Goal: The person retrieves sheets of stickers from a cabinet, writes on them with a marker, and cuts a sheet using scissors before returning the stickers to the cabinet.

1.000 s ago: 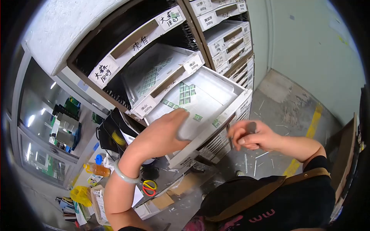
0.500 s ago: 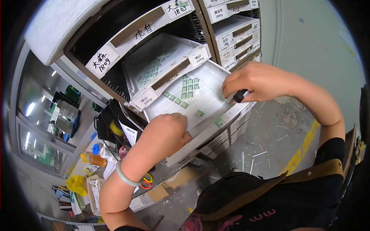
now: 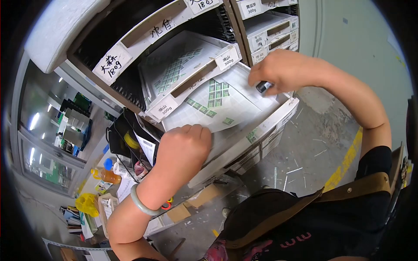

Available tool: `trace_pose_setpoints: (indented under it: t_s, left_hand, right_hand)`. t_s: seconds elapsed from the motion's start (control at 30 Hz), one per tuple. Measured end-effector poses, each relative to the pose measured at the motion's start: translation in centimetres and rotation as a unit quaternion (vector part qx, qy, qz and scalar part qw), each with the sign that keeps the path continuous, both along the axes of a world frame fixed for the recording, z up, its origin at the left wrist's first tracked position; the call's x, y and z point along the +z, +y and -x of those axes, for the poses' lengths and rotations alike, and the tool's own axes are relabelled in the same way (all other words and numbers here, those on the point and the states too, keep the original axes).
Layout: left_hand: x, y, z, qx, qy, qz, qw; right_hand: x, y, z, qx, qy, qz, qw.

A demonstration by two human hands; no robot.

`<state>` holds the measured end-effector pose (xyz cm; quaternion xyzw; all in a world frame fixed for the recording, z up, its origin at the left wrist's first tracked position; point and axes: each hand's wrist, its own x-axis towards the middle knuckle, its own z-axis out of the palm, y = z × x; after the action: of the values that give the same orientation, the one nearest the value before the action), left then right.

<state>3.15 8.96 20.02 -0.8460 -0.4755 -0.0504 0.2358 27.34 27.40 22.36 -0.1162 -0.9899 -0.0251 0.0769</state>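
A white drawer (image 3: 278, 114) is pulled out of the cabinet, and in it lies a pale sheet (image 3: 237, 108) with green printed labels (image 3: 218, 92). My left hand (image 3: 185, 145) is closed at the sheet's near left edge, which is lifted a little beside it. Over the drawer's right side is my right hand (image 3: 283, 71), its fingers curled round a small black object (image 3: 263, 86). Just above, a second drawer (image 3: 196, 82) marked 300g holds another sheet with green labels (image 3: 177, 69).
More labelled drawers (image 3: 272, 31) are stacked at the upper right. Left of the cabinet stand an orange bottle (image 3: 109, 176), a yellow bag (image 3: 87, 204) and a basket (image 3: 108, 209). Red-handled scissors (image 3: 166, 205) lie near my left forearm. White scraps litter the floor (image 3: 305, 143).
The sheet's near edge has come up off the drawer bottom beside my left hand. My right hand has moved up and slightly left with the black object.
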Motion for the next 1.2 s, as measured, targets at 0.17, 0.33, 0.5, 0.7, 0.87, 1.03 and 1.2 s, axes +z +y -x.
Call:
trace_pose_setpoints:
  t_s: [0.17, 0.33, 0.5, 0.7, 0.87, 1.03, 1.2]
  left_hand:
    - [0.5, -0.1, -0.5, 0.006, -0.01, -0.021, 1.0]
    - [1.5, 0.0, -0.6, 0.0, -0.093, 0.018, 0.996]
    - [2.9, 0.3, -0.4, -0.029, -0.138, -0.016, 0.99]
    - [3.7, 0.3, -1.0, 0.021, -0.147, -0.015, 0.989]
    - [3.5, 1.2, -0.9, 0.052, -0.161, 0.009, 0.986]
    - [2.9, 1.4, -0.1, 0.01, -0.149, 0.016, 0.989]
    - [2.9, 0.9, -0.3, 0.007, -0.09, 0.031, 0.995]
  right_hand:
    - [0.0, -0.4, -0.1, 0.033, 0.068, 0.063, 0.995]
    - [0.1, -1.8, -1.0, 0.117, 0.084, 0.14, 0.98]
    - [1.0, -2.8, -1.8, 0.069, 0.109, 0.12, 0.984]
    - [0.3, -1.7, -2.9, 0.099, 0.17, 0.103, 0.975]
    - [-0.8, -2.8, -2.6, 0.114, 0.171, 0.073, 0.976]
    - [-1.9, -3.4, -1.7, 0.116, 0.164, 0.064, 0.977]
    - [-2.3, -3.1, -1.5, 0.112, 0.153, 0.061, 0.98]
